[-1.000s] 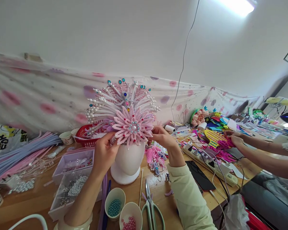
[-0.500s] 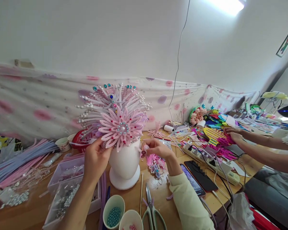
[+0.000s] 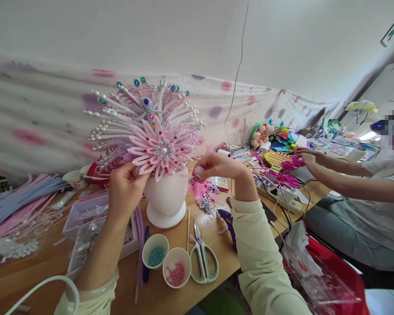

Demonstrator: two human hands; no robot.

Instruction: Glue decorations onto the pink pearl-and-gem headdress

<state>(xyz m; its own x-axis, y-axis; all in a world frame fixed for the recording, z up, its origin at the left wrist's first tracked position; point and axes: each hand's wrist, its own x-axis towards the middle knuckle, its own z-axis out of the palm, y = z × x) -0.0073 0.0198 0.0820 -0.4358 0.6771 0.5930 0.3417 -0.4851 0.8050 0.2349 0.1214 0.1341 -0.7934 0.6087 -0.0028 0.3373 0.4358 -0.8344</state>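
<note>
A pink and white headdress [image 3: 160,150] sits on top of a white foam head [image 3: 166,192]. It has a large looped flower with pearls and red beads in front, and a fan of pearl-tipped stems and blue gems behind. My left hand [image 3: 124,186] pinches the headdress's lower left edge, beside a beaded round piece. On the right, my right hand [image 3: 218,170] has thumb and fingers closed around a small round beaded ornament [image 3: 199,170]. Whether that ornament joins the headdress is hard to see. A beaded pink tassel piece [image 3: 206,194] lies below the right hand.
Near the front edge stand cups of blue beads [image 3: 156,256] and pink beads [image 3: 176,272], with scissors [image 3: 203,258] alongside. A glue gun [image 3: 228,225] lies by my right sleeve. At left are a bead box [image 3: 85,214] and pipe cleaners [image 3: 26,201]. A co-worker's hands [image 3: 307,157] work at right.
My view has tilted down, showing more of the bead cups, the scissors and the glue gun. Both hands keep nearly the same places at the headdress's sides.
</note>
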